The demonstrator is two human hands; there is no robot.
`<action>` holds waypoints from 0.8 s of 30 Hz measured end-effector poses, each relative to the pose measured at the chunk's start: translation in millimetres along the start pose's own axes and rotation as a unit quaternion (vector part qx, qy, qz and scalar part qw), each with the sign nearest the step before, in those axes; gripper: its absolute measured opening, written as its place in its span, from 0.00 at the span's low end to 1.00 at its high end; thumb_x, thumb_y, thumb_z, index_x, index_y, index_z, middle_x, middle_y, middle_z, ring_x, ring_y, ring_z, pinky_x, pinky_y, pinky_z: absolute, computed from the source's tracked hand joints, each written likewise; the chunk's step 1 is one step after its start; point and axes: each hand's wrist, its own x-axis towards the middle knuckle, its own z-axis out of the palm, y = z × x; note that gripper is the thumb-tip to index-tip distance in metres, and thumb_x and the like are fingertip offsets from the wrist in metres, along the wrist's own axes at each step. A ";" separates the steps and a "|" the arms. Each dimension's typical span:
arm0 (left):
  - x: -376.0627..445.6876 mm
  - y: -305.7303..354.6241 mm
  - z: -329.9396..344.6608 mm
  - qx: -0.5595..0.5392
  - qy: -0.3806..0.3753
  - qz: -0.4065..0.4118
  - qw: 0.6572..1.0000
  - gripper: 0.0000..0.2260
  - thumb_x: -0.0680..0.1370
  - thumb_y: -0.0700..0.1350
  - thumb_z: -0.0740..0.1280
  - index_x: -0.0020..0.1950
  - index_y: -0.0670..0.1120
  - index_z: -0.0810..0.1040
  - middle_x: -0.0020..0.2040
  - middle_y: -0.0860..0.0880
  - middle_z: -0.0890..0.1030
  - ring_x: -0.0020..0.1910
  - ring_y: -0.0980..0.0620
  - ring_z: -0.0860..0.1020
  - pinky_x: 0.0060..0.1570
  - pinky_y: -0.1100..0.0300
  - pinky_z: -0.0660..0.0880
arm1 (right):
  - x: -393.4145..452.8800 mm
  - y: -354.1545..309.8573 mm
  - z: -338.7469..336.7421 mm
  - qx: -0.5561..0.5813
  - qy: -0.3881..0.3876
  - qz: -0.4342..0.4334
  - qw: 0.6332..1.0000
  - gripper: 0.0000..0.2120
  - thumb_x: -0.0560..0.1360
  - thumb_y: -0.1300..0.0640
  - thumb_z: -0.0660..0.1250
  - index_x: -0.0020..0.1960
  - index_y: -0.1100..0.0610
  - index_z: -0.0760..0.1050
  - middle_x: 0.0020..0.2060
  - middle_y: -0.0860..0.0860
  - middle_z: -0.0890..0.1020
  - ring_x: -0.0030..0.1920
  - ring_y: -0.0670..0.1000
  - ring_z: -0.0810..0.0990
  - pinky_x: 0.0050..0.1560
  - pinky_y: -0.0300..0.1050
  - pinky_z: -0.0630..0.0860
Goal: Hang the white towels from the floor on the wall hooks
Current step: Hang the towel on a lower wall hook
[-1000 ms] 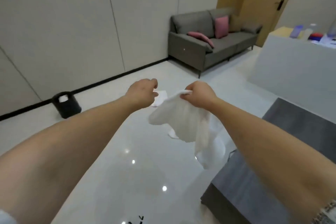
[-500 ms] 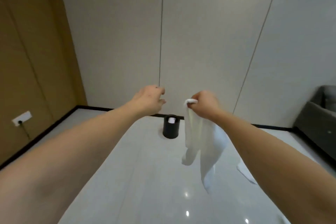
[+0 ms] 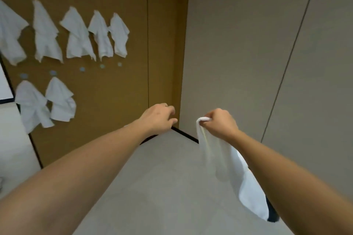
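Observation:
My right hand [image 3: 219, 123] pinches a white towel [image 3: 225, 166] by its top edge, and the cloth hangs down below my forearm. To its left my left hand [image 3: 159, 117] is held out with loosely curled fingers and holds nothing. On the brown wall [image 3: 114, 91] at the upper left, several white towels [image 3: 76, 34] hang in a top row. Two more towels [image 3: 59, 99] hang in a lower row. Between the rows sit several bare round wall hooks [image 3: 102, 66].
A beige panelled wall [image 3: 248, 53] meets the brown wall at a corner straight ahead. A black skirting strip [image 3: 185, 134] runs along the floor. Pale glossy floor [image 3: 162, 187] stretches under my arms. A white board with a dark frame [image 3: 5, 86] stands at the far left.
My view has swung left from the sofa and black bin to the brown wall with hung towels. My left hand let go of the towel, which now hangs from my right hand alone.

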 end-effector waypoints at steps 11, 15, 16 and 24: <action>104.8 -206.6 42.1 -0.039 -0.005 -0.122 0.992 0.21 0.79 0.58 0.63 0.69 0.52 0.70 0.67 0.51 0.73 0.60 0.51 0.74 0.53 0.57 0.73 | 211.9 -108.0 154.8 0.082 -0.067 -0.101 0.989 0.12 0.74 0.44 0.71 0.35 0.48 0.79 0.30 0.45 0.80 0.32 0.46 0.79 0.28 0.39 0.69; 158.1 -279.0 52.9 -0.149 -0.004 -0.124 0.981 0.27 0.71 0.63 0.70 0.67 0.55 0.73 0.62 0.55 0.76 0.57 0.56 0.74 0.56 0.57 0.74 | 291.5 -162.8 212.7 0.103 -0.088 -0.115 0.984 0.13 0.73 0.43 0.71 0.35 0.49 0.78 0.29 0.45 0.79 0.30 0.45 0.78 0.26 0.38 0.68; 171.3 -295.7 55.2 -0.168 -0.004 -0.127 0.978 0.28 0.69 0.64 0.71 0.66 0.55 0.74 0.60 0.56 0.77 0.56 0.56 0.75 0.55 0.58 0.74 | 310.3 -177.2 227.9 0.112 -0.095 -0.115 0.982 0.13 0.73 0.43 0.71 0.35 0.49 0.78 0.29 0.45 0.80 0.30 0.45 0.79 0.26 0.39 0.68; 242.0 -437.1 76.2 -0.090 0.059 -0.181 0.978 0.04 0.75 0.47 0.64 0.40 0.53 0.74 0.33 0.55 0.76 0.34 0.52 0.76 0.29 0.59 0.67 | 436.7 -273.4 337.7 0.160 -0.162 -0.164 0.960 0.21 0.69 0.42 0.72 0.26 0.53 0.70 0.21 0.45 0.70 0.24 0.47 0.68 0.27 0.43 0.62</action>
